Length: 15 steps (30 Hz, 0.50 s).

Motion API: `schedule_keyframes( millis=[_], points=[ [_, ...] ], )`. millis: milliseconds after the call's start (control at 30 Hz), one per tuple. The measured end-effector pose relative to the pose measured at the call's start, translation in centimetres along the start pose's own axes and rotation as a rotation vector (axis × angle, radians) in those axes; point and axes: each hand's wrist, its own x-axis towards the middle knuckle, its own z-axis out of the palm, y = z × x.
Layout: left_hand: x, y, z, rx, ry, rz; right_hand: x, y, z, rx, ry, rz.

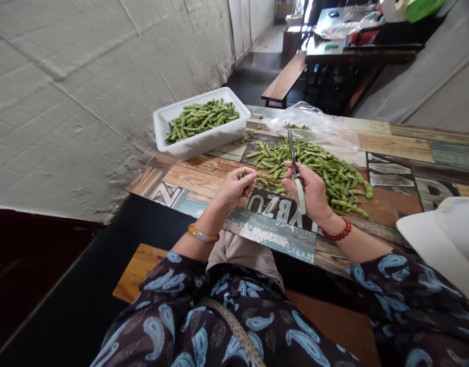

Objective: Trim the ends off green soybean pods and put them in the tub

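My right hand (310,191) is wrapped round the pale green handle of a pair of scissors (291,153), whose dark blades point away from me. To its left, my left hand (238,187) is closed with fingertips together, and a bit of a green edamame pod (241,176) shows at its fingers. Both hands are over the near part of the table, just in front of a spread-out heap of edamame pods (326,168). Beyond my left hand, a white plastic tub (204,146) holds many more pods.
Clear plastic bag (318,125) lies behind the heap, with green scraps around it. A white cap (441,234) rests at the right on the patterned wooden table (196,176). A pale wall (85,102) runs along the left. Farther off are a bench (286,76) and a cluttered second table.
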Motion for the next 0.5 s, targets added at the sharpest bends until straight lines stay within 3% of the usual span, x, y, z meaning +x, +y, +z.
schedule_keyframes(
  millis=[167,267,400,500],
  points=[
    [2.8,-0.6,0.4,0.574,-0.010,0.328,-0.4,0.2,0.3,0.021,-0.029,-0.026],
    [2.9,-0.8,0.7,0.827,-0.062,0.362,-0.5,0.3,0.6,0.014,-0.057,-0.049],
    [2.1,-1.0,0.9,0.906,-0.030,0.374,-0.5,0.1,0.8,-0.015,-0.083,-0.114],
    [1.4,-0.9,0.5,0.740,0.011,0.404,-0.6,0.1,0.9,-0.029,-0.100,-0.176]
  ],
)
